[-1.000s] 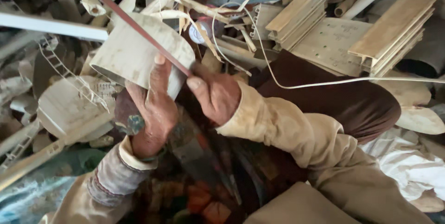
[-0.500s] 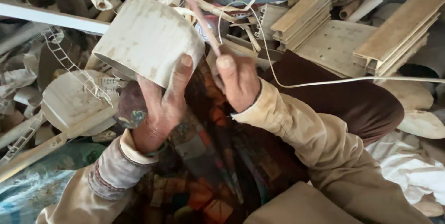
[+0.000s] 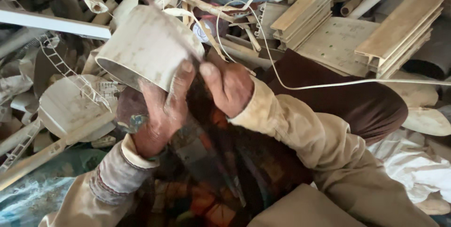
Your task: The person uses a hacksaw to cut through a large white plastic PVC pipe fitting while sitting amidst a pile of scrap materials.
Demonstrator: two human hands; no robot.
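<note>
Gripped in the left hand (image 3: pixel 157 114), the curved off-white plastic piece (image 3: pixel 145 46) sits raised at centre-left, fingers closed over its near rim and thumb up its outer wall. Right hand (image 3: pixel 230 88) is curled shut just to its right; a thin blurred rod (image 3: pixel 155 6) runs up from it across the piece, though the hold itself cannot be made out clearly.

Head view, against the earlier frames: the piece has tipped upward and turned, its hollow edge now facing down-left, and the reddish rod has swung from diagonal toward upright. Judgement: working strokes against the plastic are under way.

Surroundings: brown cushion (image 3: pixel 357 100) right, ribbed beige panels (image 3: pixel 399 30) far right.
</note>
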